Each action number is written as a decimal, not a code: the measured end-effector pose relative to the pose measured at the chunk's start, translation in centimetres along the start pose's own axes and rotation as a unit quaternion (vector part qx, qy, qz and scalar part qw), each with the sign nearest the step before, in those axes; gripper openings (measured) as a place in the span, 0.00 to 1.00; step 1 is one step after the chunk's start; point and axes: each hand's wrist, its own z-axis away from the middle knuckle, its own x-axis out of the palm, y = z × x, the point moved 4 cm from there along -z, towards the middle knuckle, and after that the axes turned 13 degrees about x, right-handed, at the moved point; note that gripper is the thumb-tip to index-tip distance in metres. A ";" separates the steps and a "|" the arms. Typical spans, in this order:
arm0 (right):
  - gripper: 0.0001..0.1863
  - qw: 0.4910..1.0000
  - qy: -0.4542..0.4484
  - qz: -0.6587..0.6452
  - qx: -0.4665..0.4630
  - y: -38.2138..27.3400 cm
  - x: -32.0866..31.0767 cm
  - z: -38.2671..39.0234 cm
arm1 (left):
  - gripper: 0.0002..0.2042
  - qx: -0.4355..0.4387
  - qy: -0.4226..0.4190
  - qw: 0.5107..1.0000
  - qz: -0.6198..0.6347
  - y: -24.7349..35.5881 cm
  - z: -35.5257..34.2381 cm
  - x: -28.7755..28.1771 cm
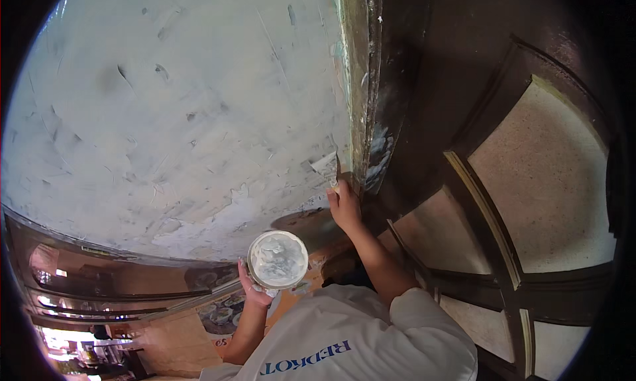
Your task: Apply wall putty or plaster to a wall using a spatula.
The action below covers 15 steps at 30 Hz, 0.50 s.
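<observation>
My right hand (344, 206) is closed round the handle of a putty knife (326, 164). Its blade lies against the pale wall (212, 109), close to the brown corner edge. My left hand (254, 289) grips a round tub of white filler (279, 259) from its left side and below, with the top facing up. Smeared white paste shows inside the tub. Patchy filler, thin ridges and grey marks cover the wall, with thicker streaks along its lower part.
A worn, paint-flecked wooden frame (363, 83) borders the wall on the right. Beyond it stand dark wood panels with speckled inserts (546, 176). Brown wooden trim (132, 280) runs beneath the wall at left. A room with bright openings shows at lower left.
</observation>
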 end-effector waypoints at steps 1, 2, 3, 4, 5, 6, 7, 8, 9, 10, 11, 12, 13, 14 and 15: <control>0.18 1.000 0.001 0.000 -0.002 1.4 0.5 0.8 | 0.37 0.007 -0.006 1.000 0.001 0.1 -0.1 0.2; 0.19 1.000 0.005 -0.022 -0.011 2.7 0.8 1.8 | 0.37 0.009 -0.009 1.000 0.003 0.1 -0.2 0.3; 0.19 0.999 0.007 -0.044 -0.019 2.8 0.6 2.8 | 0.37 0.006 0.003 1.000 0.024 0.1 -0.2 0.2; 0.19 0.998 0.034 -0.043 -0.030 2.8 0.3 3.3 | 0.36 0.004 0.014 0.999 0.046 0.1 -0.2 0.2; 0.19 0.998 0.035 -0.043 -0.032 2.9 0.4 3.1 | 0.36 0.005 0.013 0.999 0.047 0.1 -0.5 0.3; 0.19 0.998 0.034 -0.041 -0.027 2.2 0.2 3.0 | 0.36 0.005 0.005 0.999 0.041 0.1 -0.5 0.4; 0.19 0.998 0.032 -0.039 -0.022 1.1 -0.1 2.8 | 0.36 0.005 -0.003 0.999 0.035 0.1 -0.3 0.4; 0.18 0.998 0.025 -0.056 -0.009 -0.1 0.1 2.0 | 0.36 0.000 -0.021 0.999 0.042 0.1 -0.2 0.4; 0.18 0.998 0.026 -0.055 -0.009 -1.2 0.0 1.4 | 0.36 0.000 -0.021 0.999 0.043 0.1 -0.3 0.2; 0.17 0.998 0.013 -0.051 -0.028 -2.3 0.0 0.9 | 0.36 -0.006 -0.011 0.999 0.044 0.1 -0.3 0.1; 0.17 0.998 0.000 -0.046 -0.046 -2.8 0.0 0.7 | 0.36 -0.011 -0.001 0.999 0.046 -0.1 -0.4 0.0; 0.16 1.000 -0.025 -0.012 -0.007 -1.8 0.7 0.7 | 0.36 0.003 0.003 0.999 0.032 -0.1 -0.7 -0.1; 0.16 1.000 -0.023 -0.013 -0.007 -0.5 1.2 1.3 | 0.36 0.002 0.002 1.000 0.031 -0.1 -0.7 0.1; 0.17 1.000 -0.016 -0.009 -0.015 0.8 1.3 2.4 | 0.36 0.006 0.001 1.000 0.026 0.0 -0.6 0.2; 0.17 1.000 -0.010 -0.005 -0.024 2.1 1.6 3.4 | 0.36 0.011 0.000 1.000 0.022 0.1 -0.5 0.2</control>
